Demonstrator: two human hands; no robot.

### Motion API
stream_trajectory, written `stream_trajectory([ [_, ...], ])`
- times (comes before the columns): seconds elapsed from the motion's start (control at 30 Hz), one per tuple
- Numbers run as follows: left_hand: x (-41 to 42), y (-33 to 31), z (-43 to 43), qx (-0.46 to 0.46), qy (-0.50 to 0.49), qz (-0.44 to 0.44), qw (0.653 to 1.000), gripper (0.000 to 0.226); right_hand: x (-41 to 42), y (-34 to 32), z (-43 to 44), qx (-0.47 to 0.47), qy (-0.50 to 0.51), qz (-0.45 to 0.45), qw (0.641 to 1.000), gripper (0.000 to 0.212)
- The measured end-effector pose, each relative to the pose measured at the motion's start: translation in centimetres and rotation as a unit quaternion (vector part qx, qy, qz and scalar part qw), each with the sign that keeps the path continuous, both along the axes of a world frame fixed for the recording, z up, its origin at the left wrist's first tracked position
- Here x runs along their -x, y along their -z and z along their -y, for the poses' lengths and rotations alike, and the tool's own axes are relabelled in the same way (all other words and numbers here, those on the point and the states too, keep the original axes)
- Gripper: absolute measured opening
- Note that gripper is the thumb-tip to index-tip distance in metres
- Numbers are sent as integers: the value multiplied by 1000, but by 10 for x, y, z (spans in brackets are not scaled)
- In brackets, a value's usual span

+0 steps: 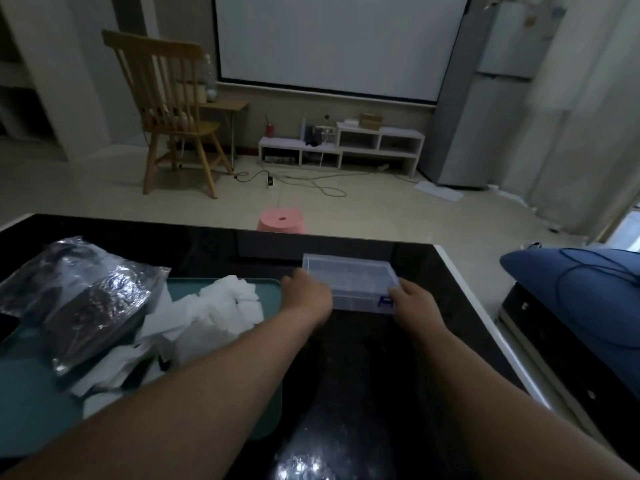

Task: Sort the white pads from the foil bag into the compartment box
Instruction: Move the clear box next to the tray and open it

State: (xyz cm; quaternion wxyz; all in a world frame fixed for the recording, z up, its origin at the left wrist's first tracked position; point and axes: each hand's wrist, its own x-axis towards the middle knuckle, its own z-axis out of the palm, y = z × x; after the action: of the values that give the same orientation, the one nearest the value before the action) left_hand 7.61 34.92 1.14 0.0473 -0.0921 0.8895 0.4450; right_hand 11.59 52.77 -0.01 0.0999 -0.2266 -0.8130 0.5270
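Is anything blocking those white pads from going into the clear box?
Yes: the compartment box looks closed, its lid down, with both hands gripping its near edge. The white pads lie heaped on the teal tray beside it.

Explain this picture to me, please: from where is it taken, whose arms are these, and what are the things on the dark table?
The camera sits on a person's head and looks down at their own two bare arms. Both hands touch a clear plastic compartment box with its lid closed: the left hand at its left end, the right hand at its right front corner. To the left, on a teal tray, lie a crumpled foil bag and a heap of white pads. All rests on a glossy black table.
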Motion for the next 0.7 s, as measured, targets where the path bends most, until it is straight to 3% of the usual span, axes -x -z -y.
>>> stream_trajectory([
  [0.3, -105, 3, 4, -16, -42, 9, 999, 51, -87, 7, 27, 88, 25, 66, 994, 46],
  [0.4, -122, 4, 1, -37, -40, -7, 998, 65, -96, 8, 33, 104, 37, 63, 992, 46],
  [0.57, -135, 15, -7, -18, -27, 42, 999, 74, -115, 3, 24, 38, -13, 68, 997, 48],
  [0.7, -137, 18, 2, 34, 21, 30, 999, 81, -130, -6, 12, -29, -83, 72, 994, 38],
])
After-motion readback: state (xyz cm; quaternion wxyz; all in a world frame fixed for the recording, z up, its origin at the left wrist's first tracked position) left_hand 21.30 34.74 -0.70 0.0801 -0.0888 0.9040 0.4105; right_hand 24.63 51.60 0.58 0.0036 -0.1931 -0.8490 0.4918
